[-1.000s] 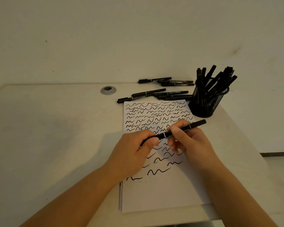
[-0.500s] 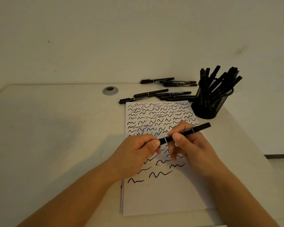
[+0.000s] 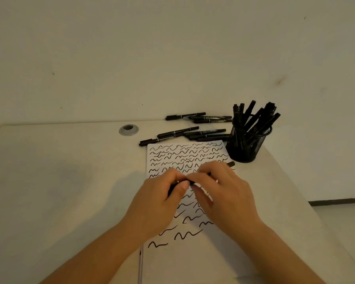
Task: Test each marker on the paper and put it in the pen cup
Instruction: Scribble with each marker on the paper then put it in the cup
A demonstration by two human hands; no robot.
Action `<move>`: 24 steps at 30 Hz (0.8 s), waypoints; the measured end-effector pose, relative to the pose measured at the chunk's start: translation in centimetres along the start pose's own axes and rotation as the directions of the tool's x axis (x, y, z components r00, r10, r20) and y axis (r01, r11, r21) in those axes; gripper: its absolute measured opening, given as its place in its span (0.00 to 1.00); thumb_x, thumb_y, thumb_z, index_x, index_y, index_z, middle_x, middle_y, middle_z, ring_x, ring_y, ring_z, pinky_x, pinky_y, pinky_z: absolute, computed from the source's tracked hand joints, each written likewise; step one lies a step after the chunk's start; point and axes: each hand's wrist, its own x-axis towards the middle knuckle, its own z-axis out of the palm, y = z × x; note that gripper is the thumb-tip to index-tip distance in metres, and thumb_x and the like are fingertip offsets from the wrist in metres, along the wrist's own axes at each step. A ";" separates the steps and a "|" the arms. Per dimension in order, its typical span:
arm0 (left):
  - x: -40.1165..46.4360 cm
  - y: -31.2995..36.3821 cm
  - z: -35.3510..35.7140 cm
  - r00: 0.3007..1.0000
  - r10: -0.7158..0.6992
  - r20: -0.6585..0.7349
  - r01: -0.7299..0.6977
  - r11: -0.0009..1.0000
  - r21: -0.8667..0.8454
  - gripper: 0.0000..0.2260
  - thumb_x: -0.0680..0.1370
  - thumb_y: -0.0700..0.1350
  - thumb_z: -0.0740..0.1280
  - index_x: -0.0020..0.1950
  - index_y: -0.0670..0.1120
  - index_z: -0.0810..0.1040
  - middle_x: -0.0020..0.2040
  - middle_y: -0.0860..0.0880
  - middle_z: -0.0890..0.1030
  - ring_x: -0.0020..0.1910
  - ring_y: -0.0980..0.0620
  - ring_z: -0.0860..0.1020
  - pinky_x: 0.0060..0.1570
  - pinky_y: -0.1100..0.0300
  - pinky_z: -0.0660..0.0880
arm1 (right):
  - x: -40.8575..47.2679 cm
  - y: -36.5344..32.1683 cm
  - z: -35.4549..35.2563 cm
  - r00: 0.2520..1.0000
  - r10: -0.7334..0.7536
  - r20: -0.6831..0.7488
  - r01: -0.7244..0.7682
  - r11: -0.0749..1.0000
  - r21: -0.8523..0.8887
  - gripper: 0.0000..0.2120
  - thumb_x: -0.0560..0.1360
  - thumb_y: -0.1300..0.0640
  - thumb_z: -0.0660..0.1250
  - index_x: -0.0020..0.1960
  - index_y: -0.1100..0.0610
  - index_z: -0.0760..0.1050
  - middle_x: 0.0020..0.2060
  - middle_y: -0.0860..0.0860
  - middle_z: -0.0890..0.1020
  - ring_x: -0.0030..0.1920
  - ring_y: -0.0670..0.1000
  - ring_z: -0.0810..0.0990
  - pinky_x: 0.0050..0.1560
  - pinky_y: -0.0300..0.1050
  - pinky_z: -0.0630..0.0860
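Observation:
A black marker (image 3: pixel 231 164) is held low over the white paper (image 3: pixel 193 261), which is covered with black squiggles. My left hand (image 3: pixel 158 203) grips its near end and my right hand (image 3: pixel 223 193) grips the barrel; the two hands touch and hide most of it, so only the far tip shows. The black mesh pen cup (image 3: pixel 246 148), holding several markers, stands just right of the paper's far corner. Several loose black markers (image 3: pixel 193 133) lie on the desk beyond the paper.
A grey cable grommet (image 3: pixel 128 130) is set in the white desk (image 3: pixel 59 181) at the back. The wall rises right behind the desk. The desk's right edge runs diagonally past the cup, with floor beyond it.
My hands have closed together along the marker, and my right hand now covers most of the barrel. The marker's far end sits lower and shorter in view.

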 end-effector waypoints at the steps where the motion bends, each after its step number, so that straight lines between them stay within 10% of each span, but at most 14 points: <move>1: 0.3 0.4 0.0 1.000 0.026 -0.002 -0.026 1.000 0.007 0.10 0.74 0.58 0.55 0.44 0.57 0.73 0.30 0.53 0.75 0.25 0.57 0.69 0.27 0.60 0.68 | 0.2 0.2 -0.2 0.999 -0.041 0.002 0.041 0.999 -0.012 0.09 0.73 0.55 0.63 0.47 0.56 0.80 0.40 0.52 0.80 0.36 0.50 0.78 0.26 0.39 0.72; 6: 2.4 2.0 0.0 0.996 0.071 -0.044 -0.075 0.994 -0.074 0.08 0.74 0.58 0.55 0.47 0.59 0.71 0.32 0.59 0.77 0.28 0.57 0.73 0.28 0.63 0.70 | 1.9 2.3 -1.7 0.995 -0.085 0.052 0.088 0.994 -0.068 0.08 0.73 0.56 0.64 0.46 0.58 0.79 0.39 0.52 0.80 0.34 0.50 0.78 0.25 0.40 0.73; 11: 5.5 1.8 -0.1 0.999 -0.034 0.012 0.036 0.964 -0.264 0.11 0.75 0.58 0.54 0.49 0.57 0.72 0.31 0.57 0.77 0.30 0.63 0.73 0.34 0.70 0.72 | 3.6 5.1 -3.6 0.937 0.341 -0.073 -0.330 0.935 0.128 0.07 0.70 0.59 0.67 0.48 0.55 0.77 0.38 0.46 0.77 0.32 0.42 0.76 0.32 0.32 0.75; 18: 11.8 -1.1 1.3 0.981 -0.166 0.105 0.148 0.976 0.158 0.09 0.78 0.52 0.58 0.58 0.54 0.71 0.44 0.60 0.75 0.42 0.62 0.74 0.39 0.66 0.69 | 5.7 9.2 -5.9 0.718 0.636 -0.282 -0.450 0.733 0.510 0.13 0.73 0.61 0.65 0.48 0.44 0.68 0.39 0.39 0.78 0.40 0.36 0.78 0.36 0.27 0.73; 24: 15.9 -2.3 3.4 0.988 -0.116 0.106 0.068 0.923 0.379 0.14 0.78 0.50 0.60 0.63 0.50 0.72 0.58 0.52 0.75 0.55 0.54 0.74 0.54 0.59 0.71 | 5.4 11.1 -4.9 0.726 0.663 -0.184 -0.549 0.719 0.427 0.21 0.74 0.60 0.65 0.60 0.42 0.62 0.38 0.41 0.78 0.36 0.40 0.79 0.33 0.33 0.72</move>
